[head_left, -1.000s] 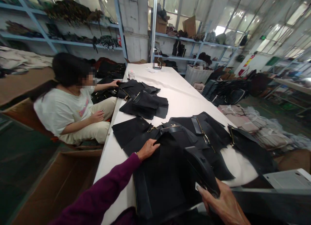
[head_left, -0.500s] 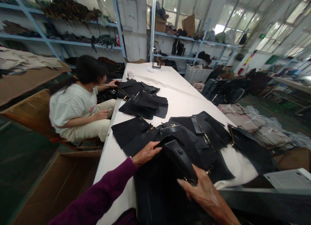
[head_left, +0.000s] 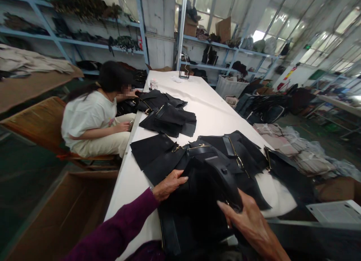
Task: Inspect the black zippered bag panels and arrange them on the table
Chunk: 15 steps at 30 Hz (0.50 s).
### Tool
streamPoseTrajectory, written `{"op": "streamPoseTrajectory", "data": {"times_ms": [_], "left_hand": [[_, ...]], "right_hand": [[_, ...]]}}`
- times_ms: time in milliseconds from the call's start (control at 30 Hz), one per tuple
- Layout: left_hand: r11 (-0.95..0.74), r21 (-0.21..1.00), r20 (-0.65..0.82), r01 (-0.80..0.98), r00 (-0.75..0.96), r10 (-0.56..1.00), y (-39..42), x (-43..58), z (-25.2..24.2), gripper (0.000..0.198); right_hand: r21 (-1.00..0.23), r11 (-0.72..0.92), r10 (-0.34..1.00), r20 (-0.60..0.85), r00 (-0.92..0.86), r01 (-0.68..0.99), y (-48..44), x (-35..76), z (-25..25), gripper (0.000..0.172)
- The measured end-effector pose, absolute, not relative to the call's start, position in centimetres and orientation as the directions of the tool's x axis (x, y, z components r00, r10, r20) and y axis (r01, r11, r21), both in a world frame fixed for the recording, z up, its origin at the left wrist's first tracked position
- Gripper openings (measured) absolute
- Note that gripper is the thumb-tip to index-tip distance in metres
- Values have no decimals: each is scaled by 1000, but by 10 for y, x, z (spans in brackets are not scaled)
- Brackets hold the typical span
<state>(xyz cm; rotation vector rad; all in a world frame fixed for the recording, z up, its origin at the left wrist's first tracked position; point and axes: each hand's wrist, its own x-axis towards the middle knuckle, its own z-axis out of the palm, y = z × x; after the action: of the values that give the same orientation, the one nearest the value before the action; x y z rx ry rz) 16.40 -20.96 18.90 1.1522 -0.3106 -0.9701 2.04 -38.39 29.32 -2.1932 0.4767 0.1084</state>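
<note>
A black leather bag piece (head_left: 194,204) lies in front of me on the long white table (head_left: 208,114). My left hand (head_left: 168,184), in a purple sleeve, grips its left edge with curled fingers. My right hand (head_left: 249,221) holds the piece's stiff black strap (head_left: 225,180) near its gold fitting. Further black leather pieces with gold hardware (head_left: 234,152) lie spread just beyond my hands.
A person in a white shirt (head_left: 90,118) sits at the table's left edge beside another pile of black pieces (head_left: 169,118). A brown cardboard box (head_left: 76,208) stands on the floor at left. Shelving lines the back wall. Bags and stacked material (head_left: 296,152) lie right of the table.
My right hand has lifted the black strap up and over the piece, shifting from its lower right edge toward the middle. My left hand has stayed on the left edge.
</note>
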Motion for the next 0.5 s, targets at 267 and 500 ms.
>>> {"op": "streamPoseTrajectory", "data": {"times_ms": [267,500], "left_hand": [[29,977,-104,211,591,-800,-205,155,200,32],[312,893,-203,324,910,-362,-175,187,226,39]], "right_hand": [[-787,-519,-236,-244,941,-335,-369,34,277,13],[-743,-530,-447,-164,880,-408,-410,-1,313,22]]}}
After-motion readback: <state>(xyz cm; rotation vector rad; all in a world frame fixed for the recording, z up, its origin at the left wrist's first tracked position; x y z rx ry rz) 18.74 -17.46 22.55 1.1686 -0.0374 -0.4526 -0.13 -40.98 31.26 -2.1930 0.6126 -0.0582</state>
